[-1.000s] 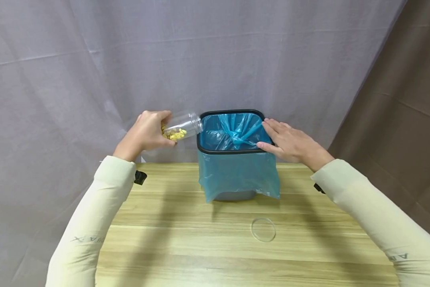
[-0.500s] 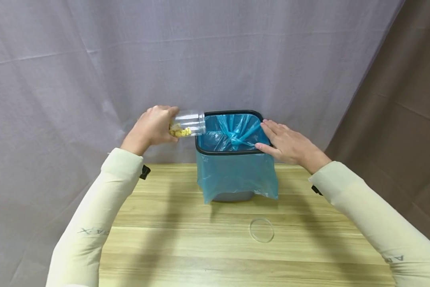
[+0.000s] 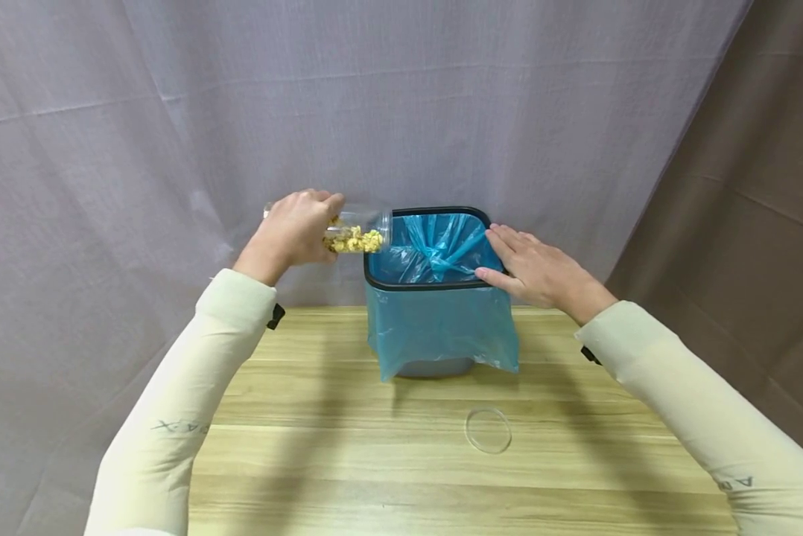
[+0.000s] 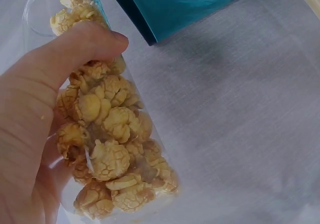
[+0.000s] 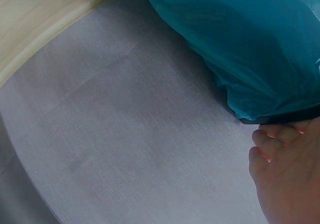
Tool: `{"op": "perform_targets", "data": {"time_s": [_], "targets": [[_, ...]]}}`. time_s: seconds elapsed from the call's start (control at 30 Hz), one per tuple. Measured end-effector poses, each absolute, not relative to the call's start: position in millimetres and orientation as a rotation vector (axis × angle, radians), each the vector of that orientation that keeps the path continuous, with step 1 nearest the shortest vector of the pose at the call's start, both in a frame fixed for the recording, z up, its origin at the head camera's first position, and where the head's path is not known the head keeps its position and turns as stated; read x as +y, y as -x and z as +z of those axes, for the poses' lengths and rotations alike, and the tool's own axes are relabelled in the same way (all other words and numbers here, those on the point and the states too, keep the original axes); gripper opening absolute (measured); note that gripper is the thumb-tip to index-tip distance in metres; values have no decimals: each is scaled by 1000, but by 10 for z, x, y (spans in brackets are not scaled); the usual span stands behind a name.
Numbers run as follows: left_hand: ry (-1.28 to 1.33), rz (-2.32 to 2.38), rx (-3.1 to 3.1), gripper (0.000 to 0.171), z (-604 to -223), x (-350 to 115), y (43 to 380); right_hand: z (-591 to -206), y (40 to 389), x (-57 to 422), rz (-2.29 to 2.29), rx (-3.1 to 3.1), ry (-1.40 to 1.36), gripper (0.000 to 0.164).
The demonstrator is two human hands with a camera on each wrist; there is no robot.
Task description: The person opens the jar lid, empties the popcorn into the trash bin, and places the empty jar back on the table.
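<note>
My left hand (image 3: 299,227) grips a clear jar (image 3: 364,217) that lies on its side in the air. Pale yellow popcorn (image 3: 354,241) rests along its lower side and fills much of it in the left wrist view. The jar's mouth hangs over the left side of a small bin, whose black rim (image 3: 435,285) holds a blue plastic bag (image 3: 442,327). On the bin's right side, my right hand (image 3: 542,268) rests on the rim with its fingers extended. Part of that hand appears in the right wrist view beneath the rim.
The bin stands at the back of a light wooden table (image 3: 375,461). A thin clear ring (image 3: 488,430) lies on the wood in front of it. Grey cloth (image 3: 442,112) hangs close behind, and a brown curtain (image 3: 743,186) hangs at right.
My left hand has moved right, bringing the jar's mouth over the bin's rim. The popcorn has slid toward the mouth. My right hand has stayed on the rim.
</note>
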State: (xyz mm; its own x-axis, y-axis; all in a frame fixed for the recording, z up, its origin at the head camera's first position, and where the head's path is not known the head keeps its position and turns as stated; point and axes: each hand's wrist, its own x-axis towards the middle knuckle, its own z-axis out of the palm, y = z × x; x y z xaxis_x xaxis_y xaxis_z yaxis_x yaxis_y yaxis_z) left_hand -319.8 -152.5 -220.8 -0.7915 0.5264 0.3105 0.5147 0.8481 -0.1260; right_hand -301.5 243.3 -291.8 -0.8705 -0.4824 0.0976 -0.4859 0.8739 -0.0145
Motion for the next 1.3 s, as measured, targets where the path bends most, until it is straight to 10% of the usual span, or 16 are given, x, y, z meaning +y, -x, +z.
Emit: {"op": "perform_targets", "data": {"time_s": [1.3], "targets": [[937,432,-2456,65,-2121,-1395,3209,-2919,3020,2371,55,-2960,-769,91]]}}
